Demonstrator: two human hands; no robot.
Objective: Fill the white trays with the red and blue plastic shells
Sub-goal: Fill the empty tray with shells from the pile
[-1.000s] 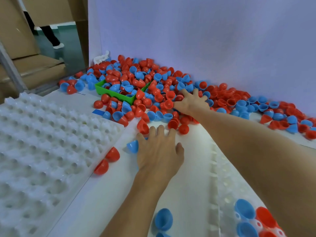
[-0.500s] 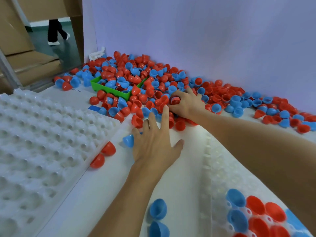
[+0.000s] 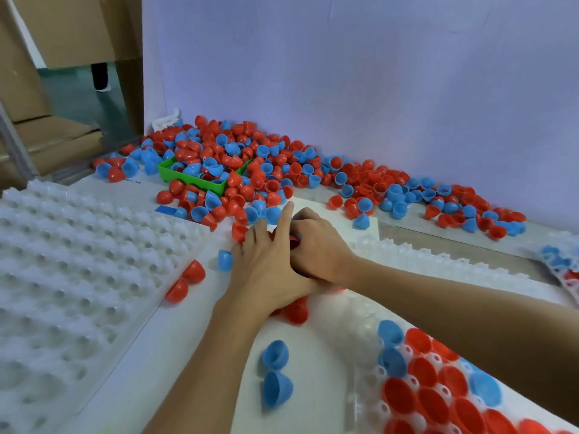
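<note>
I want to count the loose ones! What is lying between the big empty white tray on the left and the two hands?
In the head view, three loose shells lie on the white surface between the empty tray and the hands: two red shells and one blue shell beside the left hand.

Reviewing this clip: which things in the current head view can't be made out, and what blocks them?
- Shells gathered between the hands: left hand and right hand cover them; only red edges show, so no count.
- Partly filled tray: cut off by the bottom edge and hidden under the right forearm.
- Second filled tray: cut off by the right edge.
- Green bin: its far side is buried under the shell pile.
</note>
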